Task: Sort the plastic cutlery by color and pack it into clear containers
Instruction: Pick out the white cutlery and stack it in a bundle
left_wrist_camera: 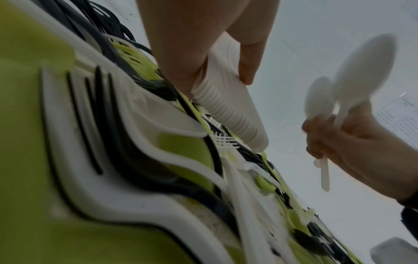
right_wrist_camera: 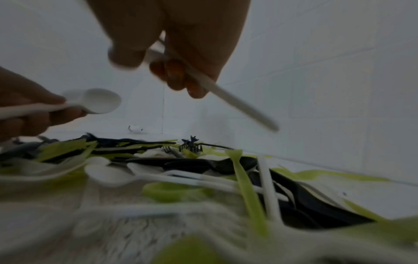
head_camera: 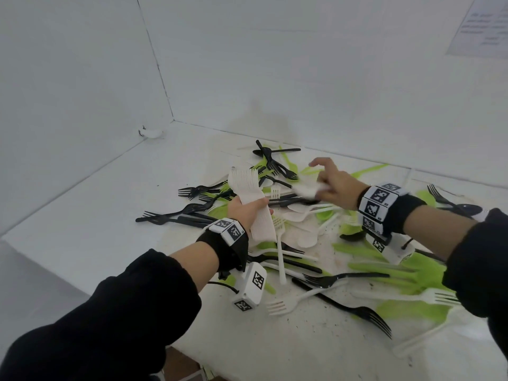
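My left hand grips a thick stack of white forks, tines up, over the left part of the pile. In the left wrist view the thumb and fingers of my left hand clamp the ribbed stack. To the right, my right hand holds a few white spoons just above the pile. Their bowls stick up from the fist, and a handle pokes out below the curled fingers. Mixed loose cutlery covers the table: black forks, green pieces, white forks.
White walls close in the table at the back and on the left. A printed sheet hangs on the right wall. A small white object sits in the far left corner. Bare tabletop lies left of the pile; the front edge runs below my forearms.
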